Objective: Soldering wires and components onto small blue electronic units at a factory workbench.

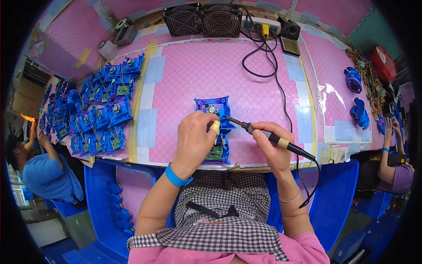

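My right hand (273,147) grips a soldering iron (242,125) with a dark handle and a yellow band, its tip pointing left. That tip is at the right side of a blue plastic housing (224,105) with a round speaker (212,109) in it. My left hand (195,135) is closed in a pinch over the housing, a yellow covering on one finger; what lies between the fingertips is too small to make out. Just below, partly behind my left hand, sits another blue housing part with a green circuit board (214,153).
Several blue housings (105,114) with boards and wires crowd the left. Two fans (202,22) and a power strip (259,25) stand at the back. The iron's black cable (285,105) crosses the right side. Blue parts (359,113) lie farther right; people work on both sides.
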A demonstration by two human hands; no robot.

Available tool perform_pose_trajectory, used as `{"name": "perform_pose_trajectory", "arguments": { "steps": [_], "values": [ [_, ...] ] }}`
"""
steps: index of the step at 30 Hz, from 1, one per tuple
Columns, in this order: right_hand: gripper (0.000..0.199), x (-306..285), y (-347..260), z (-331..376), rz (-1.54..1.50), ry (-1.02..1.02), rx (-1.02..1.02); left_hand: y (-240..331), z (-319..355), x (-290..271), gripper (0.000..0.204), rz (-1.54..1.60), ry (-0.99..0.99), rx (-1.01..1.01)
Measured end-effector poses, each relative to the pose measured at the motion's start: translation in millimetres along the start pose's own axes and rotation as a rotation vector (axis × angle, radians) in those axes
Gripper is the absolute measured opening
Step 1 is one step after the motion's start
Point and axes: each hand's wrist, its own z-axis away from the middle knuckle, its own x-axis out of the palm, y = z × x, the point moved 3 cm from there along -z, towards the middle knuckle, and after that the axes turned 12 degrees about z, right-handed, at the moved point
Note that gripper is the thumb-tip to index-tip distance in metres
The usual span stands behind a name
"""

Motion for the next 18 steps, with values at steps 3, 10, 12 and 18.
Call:
{"name": "perform_pose_trajectory", "arguments": {
  "steps": [3, 10, 12, 18],
  "values": [
    [0.014, -1.8, -4.2, 1.2, 0.001, -0.002, 0.009, 0.4, -0.8, -0.8, 0.014, -0.031, -0.002, -0.003],
    [0.014, -4.2, -6.2, 3.9, 0.000, -0.006, 0.027, -1.3, -1.5, -0.7, 0.015, -0.072, -0.024, 0.025],
    [0.014, -5.4, -3.1, 4.4, -0.045, 0.025, 0.046, -0.3, -1.9, -1.1, 0.016, -0.074, -0.030, 0.022],
    [0.014, -7.3, -1.1, 5.9, -0.054, 0.048, 0.039, -0.5, -2.0, 0.3, 0.014, -0.018, -0.021, -0.002]
  ]
}}
